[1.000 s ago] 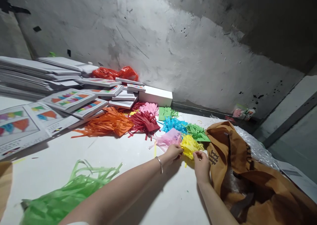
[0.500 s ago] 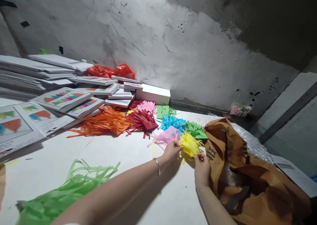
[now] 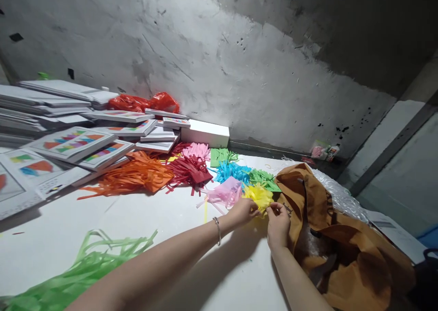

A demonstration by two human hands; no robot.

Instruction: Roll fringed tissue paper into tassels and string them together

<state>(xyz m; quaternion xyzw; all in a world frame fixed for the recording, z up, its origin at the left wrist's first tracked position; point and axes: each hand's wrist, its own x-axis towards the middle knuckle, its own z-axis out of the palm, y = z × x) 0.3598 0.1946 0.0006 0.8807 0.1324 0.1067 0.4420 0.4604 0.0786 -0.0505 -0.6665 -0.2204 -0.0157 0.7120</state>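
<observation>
A yellow fringed paper bundle lies on the white table, with both hands at its near edge. My left hand, with a silver bangle on the wrist, pinches its lower left side. My right hand pinches its lower right side with thumb and finger. The two hands are close together. Just left of the yellow bundle rests a pink fringed bundle. Behind it are a blue bundle and a green one.
Orange strips and dark red strips lie further left, near stacked printed boxes. A white box stands by the wall. Long green strips are at the front left. A brown cloth bag fills the right.
My left hand has moved right, closer to my right hand, along the yellow bundle's near edge. The camera view has shifted slightly.
</observation>
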